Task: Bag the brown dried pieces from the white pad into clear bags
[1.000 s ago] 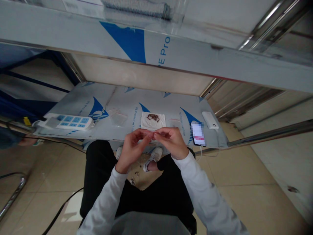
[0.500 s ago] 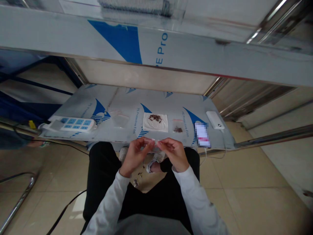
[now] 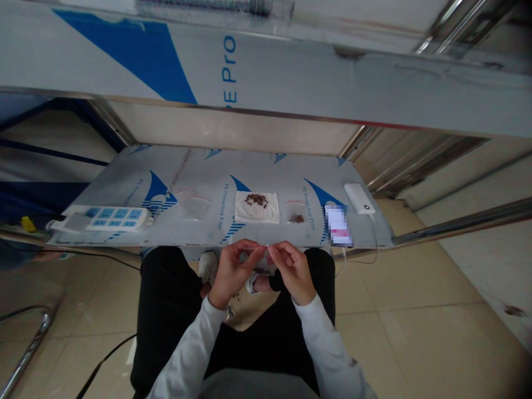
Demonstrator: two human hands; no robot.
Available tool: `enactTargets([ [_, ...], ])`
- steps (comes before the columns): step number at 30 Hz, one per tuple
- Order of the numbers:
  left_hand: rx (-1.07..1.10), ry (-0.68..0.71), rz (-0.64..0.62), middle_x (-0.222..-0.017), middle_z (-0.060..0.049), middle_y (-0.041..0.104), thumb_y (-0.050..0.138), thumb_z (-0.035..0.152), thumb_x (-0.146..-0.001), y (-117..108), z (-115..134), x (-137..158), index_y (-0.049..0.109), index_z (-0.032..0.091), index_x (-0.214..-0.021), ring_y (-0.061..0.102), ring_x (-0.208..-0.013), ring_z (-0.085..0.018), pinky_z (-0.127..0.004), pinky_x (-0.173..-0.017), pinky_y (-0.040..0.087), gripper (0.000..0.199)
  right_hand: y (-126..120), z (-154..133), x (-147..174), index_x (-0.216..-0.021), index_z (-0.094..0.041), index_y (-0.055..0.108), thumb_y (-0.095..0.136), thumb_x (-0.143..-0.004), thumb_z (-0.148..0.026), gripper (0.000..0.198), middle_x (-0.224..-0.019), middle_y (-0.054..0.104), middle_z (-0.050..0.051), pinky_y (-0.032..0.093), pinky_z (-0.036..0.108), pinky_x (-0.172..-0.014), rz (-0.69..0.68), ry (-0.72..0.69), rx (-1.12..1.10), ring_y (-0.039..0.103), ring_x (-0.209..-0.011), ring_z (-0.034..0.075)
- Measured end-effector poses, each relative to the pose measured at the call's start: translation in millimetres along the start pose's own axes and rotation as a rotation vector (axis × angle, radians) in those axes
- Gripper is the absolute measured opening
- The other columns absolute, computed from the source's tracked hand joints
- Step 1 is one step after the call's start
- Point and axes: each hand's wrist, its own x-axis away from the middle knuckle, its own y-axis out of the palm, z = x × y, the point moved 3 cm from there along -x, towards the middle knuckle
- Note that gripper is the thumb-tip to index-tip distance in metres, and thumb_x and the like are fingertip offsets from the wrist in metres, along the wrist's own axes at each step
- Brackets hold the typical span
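My left hand (image 3: 236, 267) and my right hand (image 3: 293, 269) meet over my lap, just in front of the shelf edge. Thumbs and index fingers of both are pinched together at the top of a small clear plastic bag (image 3: 264, 265), which hangs between them. Its contents, if any, are too faint to make out. Beyond the hands, a white cloth or paper square (image 3: 266, 215) carries a heap of small brown pieces (image 3: 256, 199). Right of it lies a clear zip bag (image 3: 296, 213) with thin brown bits inside.
More clear bags (image 3: 196, 208) lie left of the white square. A white power strip (image 3: 120, 218) is at the shelf's left end. At the right are a phone (image 3: 338, 224) and a white power bank (image 3: 359, 198) with cables. An upper shelf beam (image 3: 291, 83) crosses above.
The view has shifted slightly, so the shelf's things appear further left. My fingertips have drawn closer together at the bag's top, and both hands still pinch it.
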Motion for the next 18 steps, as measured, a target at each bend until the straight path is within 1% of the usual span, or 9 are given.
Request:
enactTargets([
  [3,-0.061,0.038,-0.016,-0.076,-0.006,0.073,0.068,0.031,-0.078,3,6,1,0.072,0.015,-0.078,0.065,-0.071,-0.017,-0.026,-0.07,0.05,0.016,0,7,0,-0.077,-0.019,0.065,0.074,-0.073,-0.039,0.022,-0.074,0.068,0.001,0.048,0.026,-0.064,0.015,0.098,-0.124,0.061,-0.067,0.015],
  [6,-0.024,-0.013,-0.087,-0.076,-0.007,0.074,0.064,0.036,-0.081,5,2,2,0.073,0.016,-0.078,0.067,-0.071,-0.018,-0.028,-0.07,0.052,0.022,-2,15,-1,-0.069,-0.019,0.065,0.076,-0.069,-0.04,0.024,-0.066,0.066,0.0,0.047,0.027,-0.061,0.045,0.151,-0.168,0.059,-0.061,0.014],
  [8,-0.021,-0.043,-0.107,-0.076,-0.007,0.074,0.06,0.038,-0.084,4,-2,2,0.074,0.016,-0.079,0.068,-0.072,-0.018,-0.028,-0.071,0.053,0.026,-4,18,-2,-0.067,-0.019,0.063,0.078,-0.067,-0.039,0.025,-0.066,0.066,0.0,0.048,0.028,-0.061,0.096,0.14,-0.177,0.06,-0.062,0.015],
  [11,-0.114,-0.034,-0.053,-0.076,-0.006,0.075,0.058,0.039,-0.085,0,-3,0,0.075,0.017,-0.08,0.068,-0.071,-0.019,-0.028,-0.07,0.052,0.028,-4,15,-3,-0.069,-0.02,0.063,0.079,-0.067,-0.037,0.023,-0.067,0.068,0.0,0.05,0.029,-0.066,0.125,0.093,-0.191,0.063,-0.065,0.017],
  [13,-0.149,-0.021,-0.031,-0.076,-0.005,0.075,0.059,0.04,-0.085,-1,0,-2,0.075,0.018,-0.081,0.068,-0.071,-0.019,-0.029,-0.069,0.052,0.028,-3,10,-3,-0.072,-0.021,0.066,0.076,-0.07,-0.038,0.021,-0.07,0.07,0.0,0.052,0.031,-0.072,0.088,0.076,-0.192,0.065,-0.069,0.018],
  [14,-0.136,-0.027,-0.053,-0.077,-0.005,0.075,0.059,0.041,-0.085,0,1,-4,0.076,0.018,-0.081,0.068,-0.072,-0.02,-0.029,-0.07,0.053,0.028,-3,8,-3,-0.073,-0.021,0.067,0.074,-0.073,-0.039,0.02,-0.072,0.071,0.001,0.052,0.031,-0.074,0.053,0.075,-0.182,0.065,-0.071,0.018],
  [16,-0.074,-0.065,-0.146,-0.08,-0.006,0.075,0.055,0.044,-0.086,-1,-1,-7,0.076,0.019,-0.083,0.069,-0.074,-0.021,-0.032,-0.074,0.054,0.033,-6,5,-5,-0.076,-0.02,0.071,0.071,-0.076,-0.041,0.02,-0.076,0.072,0.003,0.053,0.032,-0.076,-0.012,0.079,-0.137,0.067,-0.074,0.02],
  [17,-0.047,-0.091,-0.182,-0.08,-0.006,0.076,0.052,0.046,-0.087,-3,-3,-10,0.076,0.019,-0.082,0.069,-0.075,-0.021,-0.033,-0.078,0.053,0.037,-11,4,-8,-0.078,-0.02,0.072,0.069,-0.077,-0.042,0.022,-0.078,0.073,0.003,0.053,0.032,-0.074,-0.019,0.081,-0.111,0.067,-0.074,0.02],
  [18,-0.035,-0.112,-0.189,-0.08,-0.007,0.076,0.049,0.049,-0.088,-8,-7,-14,0.076,0.018,-0.082,0.069,-0.076,-0.021,-0.034,-0.081,0.053,0.041,-17,4,-14,-0.08,-0.019,0.072,0.069,-0.077,-0.043,0.024,-0.078,0.073,0.004,0.053,0.032,-0.07,-0.005,0.081,-0.085,0.067,-0.071,0.019],
])
